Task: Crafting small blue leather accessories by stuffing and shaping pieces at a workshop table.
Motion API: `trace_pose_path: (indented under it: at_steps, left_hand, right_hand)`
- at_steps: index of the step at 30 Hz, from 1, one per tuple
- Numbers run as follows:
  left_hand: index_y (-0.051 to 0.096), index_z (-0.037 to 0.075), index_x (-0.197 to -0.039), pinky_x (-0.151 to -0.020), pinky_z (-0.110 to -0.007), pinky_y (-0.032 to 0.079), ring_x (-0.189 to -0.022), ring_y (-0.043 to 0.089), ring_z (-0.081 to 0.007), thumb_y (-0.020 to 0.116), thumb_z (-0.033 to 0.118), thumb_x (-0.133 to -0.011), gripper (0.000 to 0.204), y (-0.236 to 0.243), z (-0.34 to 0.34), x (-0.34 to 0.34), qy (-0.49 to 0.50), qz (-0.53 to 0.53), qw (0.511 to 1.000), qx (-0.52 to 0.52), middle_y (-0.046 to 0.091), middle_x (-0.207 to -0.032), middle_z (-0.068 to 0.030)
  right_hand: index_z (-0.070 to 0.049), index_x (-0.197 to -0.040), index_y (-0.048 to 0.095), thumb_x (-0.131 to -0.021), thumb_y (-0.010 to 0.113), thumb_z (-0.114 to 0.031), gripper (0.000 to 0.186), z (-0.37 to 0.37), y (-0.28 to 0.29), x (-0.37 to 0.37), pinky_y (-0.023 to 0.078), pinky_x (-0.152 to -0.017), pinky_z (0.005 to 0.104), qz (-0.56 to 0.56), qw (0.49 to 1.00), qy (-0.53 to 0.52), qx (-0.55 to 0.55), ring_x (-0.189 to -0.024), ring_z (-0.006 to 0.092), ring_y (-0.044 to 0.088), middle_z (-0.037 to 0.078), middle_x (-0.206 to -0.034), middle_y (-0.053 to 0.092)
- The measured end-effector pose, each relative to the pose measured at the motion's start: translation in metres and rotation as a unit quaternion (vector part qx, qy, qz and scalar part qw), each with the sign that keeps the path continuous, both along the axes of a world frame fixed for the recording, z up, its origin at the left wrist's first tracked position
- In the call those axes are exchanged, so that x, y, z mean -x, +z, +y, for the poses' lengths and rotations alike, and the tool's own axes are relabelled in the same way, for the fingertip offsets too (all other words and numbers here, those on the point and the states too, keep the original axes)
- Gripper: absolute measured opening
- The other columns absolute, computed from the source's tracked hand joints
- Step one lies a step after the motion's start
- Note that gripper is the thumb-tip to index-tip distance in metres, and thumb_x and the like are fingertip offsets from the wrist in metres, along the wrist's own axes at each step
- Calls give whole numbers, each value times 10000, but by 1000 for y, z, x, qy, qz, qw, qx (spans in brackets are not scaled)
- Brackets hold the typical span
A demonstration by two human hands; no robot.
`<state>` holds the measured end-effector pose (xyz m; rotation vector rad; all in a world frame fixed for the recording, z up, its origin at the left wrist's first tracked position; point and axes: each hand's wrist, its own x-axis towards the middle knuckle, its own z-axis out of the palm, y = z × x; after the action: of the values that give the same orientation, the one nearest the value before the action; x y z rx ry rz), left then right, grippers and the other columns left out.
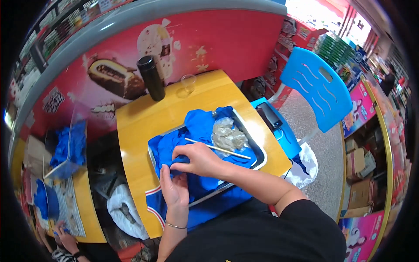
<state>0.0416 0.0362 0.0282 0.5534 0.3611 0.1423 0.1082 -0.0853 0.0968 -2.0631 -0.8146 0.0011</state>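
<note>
A crumpled heap of blue fabric (198, 124) fills a shallow tray (261, 156) on the table before me. Over the tray's near left part, my right hand (200, 160) pinches a fold of this fabric between thumb and fingers. Just below it, my left hand (175, 190), a bangle on its wrist, grips the same fold with its fingertips; the exact grip is partly hidden. A thin pale stick (218, 149) lies across the fabric beside my right hand. Behind the stick rests a crumpled clear plastic bag (228, 135). Blue cloth with red and white striped trim (155, 201) hangs by the near table edge.
A black bottle (151, 78) and a clear cup (188, 83) stand on the far side of the yellow table (131, 131). Blue chairs (316, 87) are at right. At far left, another person's hands (65, 240) work near a clear bin (70, 150) of blue fabric.
</note>
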Motion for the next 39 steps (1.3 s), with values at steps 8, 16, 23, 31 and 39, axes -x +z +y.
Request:
trace_pose_path:
  at_steps: [8, 16, 23, 31, 39]
  left_hand:
    - [552, 174, -1004, -727, -311, 486, -819, 574, -147, 541, 302, -899, 165, 7, -6, -4, -33, 5, 999, -23, 611, -918, -19]
    - [442, 59, -1256, -992, -414, 372, -1170, 431, -275, 362, 525, -914, 584, 36, -13, 3, -151, -117, 961, 200, 486, -1219, -128]
    - [372, -19, -1271, -1058, -420, 281, -1226, 373, -290, 299, 590, -887, 723, 42, -16, 5, -164, -123, 961, 183, 399, -1295, -171]
    - [368, 63, -1294, -1018, -390, 340, -1155, 452, -270, 314, 486, -913, 573, 41, -10, 6, -185, -158, 951, 192, 438, -1265, -148]
    - [273, -35, -1340, -1063, -386, 270, -1218, 391, -288, 152, 660, -873, 846, 43, -7, 4, -189, -150, 970, 28, 399, -1321, -159]
  right_hand:
    - [-57, -848, 620, -748, 664, -235, 209, -21, 41, -9, 487, -649, 354, -50, 989, 65, 125, -728, 300, 625, 127, -760, 640]
    - [-16, -849, 621, -768, 693, -269, 275, -16, 61, -26, 466, -674, 328, 39, 953, 227, 197, -776, 201, 626, 77, -828, 659]
    - [-23, -833, 600, -727, 743, -236, 277, -10, 74, -24, 469, -653, 306, 33, 936, 320, 140, -706, 166, 600, 59, -729, 616]
    - [-38, -899, 576, -713, 733, -220, 304, -13, 73, -16, 462, -715, 276, 32, 950, 224, 214, -835, 140, 601, 52, -873, 635]
    - [-55, -925, 554, -689, 718, -177, 312, -20, 64, -4, 471, -645, 294, 151, 920, 346, -107, -738, 199, 607, 119, -791, 609]
